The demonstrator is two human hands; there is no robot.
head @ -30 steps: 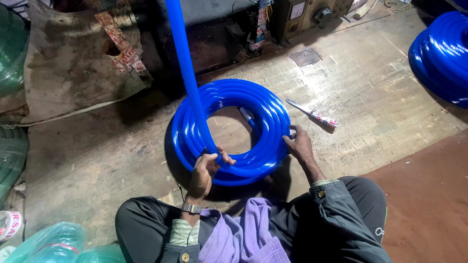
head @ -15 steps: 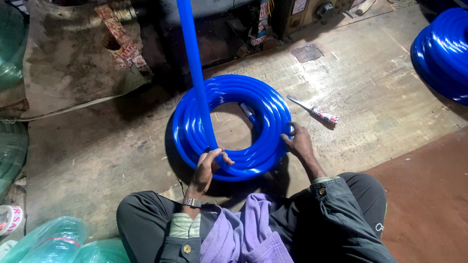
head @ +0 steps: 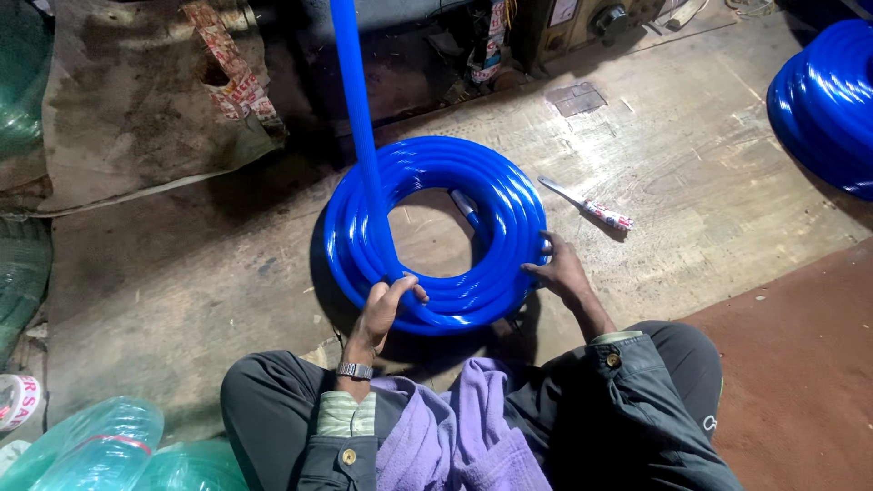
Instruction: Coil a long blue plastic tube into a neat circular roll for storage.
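Observation:
A coil of glossy blue hose (head: 509, 205) lies flat on the worn floor in front of my crossed legs. From its near left side a straight length of the same hose (head: 356, 109) rises up and out of the top of the view. My left hand (head: 386, 305) is closed around the hose where it joins the coil's near edge. My right hand (head: 559, 271) rests with spread fingers against the coil's right outer edge. The loose end of the hose (head: 464, 205) shows inside the ring.
A knife with a patterned handle (head: 587, 205) lies on the floor just right of the coil. Another blue coil (head: 823, 100) sits at the far right. Green translucent hose rolls (head: 91, 450) lie near left. A dirty sack (head: 136, 100) and machinery stand behind.
The coil and both hands sit in nearly the same place; the rising hose has shifted slightly and my left hand has closed more firmly around it.

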